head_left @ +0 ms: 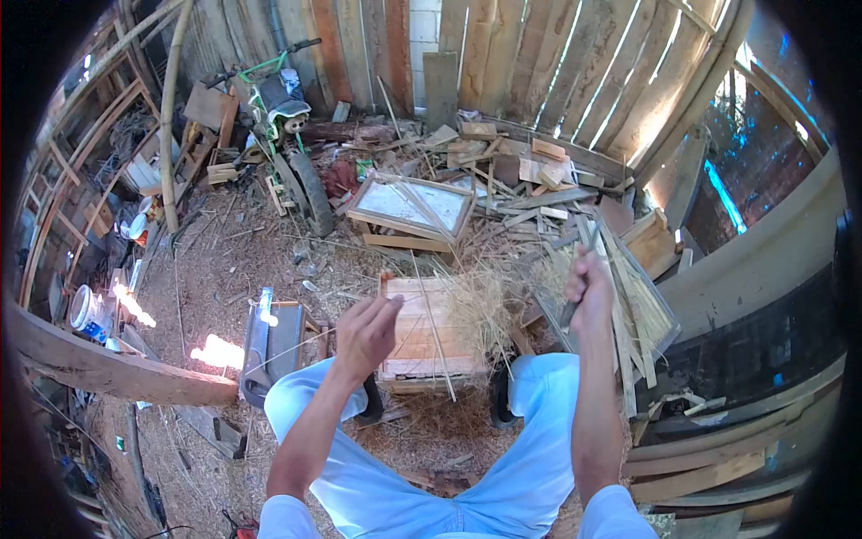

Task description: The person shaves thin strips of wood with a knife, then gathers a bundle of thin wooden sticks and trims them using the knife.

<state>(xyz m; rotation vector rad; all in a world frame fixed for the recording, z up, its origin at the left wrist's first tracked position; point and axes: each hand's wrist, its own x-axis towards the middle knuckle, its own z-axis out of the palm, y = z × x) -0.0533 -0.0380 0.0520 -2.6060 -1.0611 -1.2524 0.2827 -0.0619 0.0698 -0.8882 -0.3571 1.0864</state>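
My left hand (366, 340) hovers over the left side of a low wooden bench (417, 328), its fingers pinched together. A thin strip (292, 350) runs out from it to the lower left, seemingly held in the fingers. Raised at the right, my right hand (588, 289) is wrapped round what looks like a knife (568, 314), dark and narrow; most of it is hidden by the fingers. Another long strip (429, 323) lies across the bench. Fine pale shavings (485, 314) are heaped on the bench's right end.
A dark grey plastic case (274, 346) stands left of my knee. Ahead are a wooden-framed tray (409, 208), a scrap wood pile (539, 171) and a small motorbike (292, 153). Split strips (624, 310) lie at the right. A thick beam (135, 364) crosses the left side.
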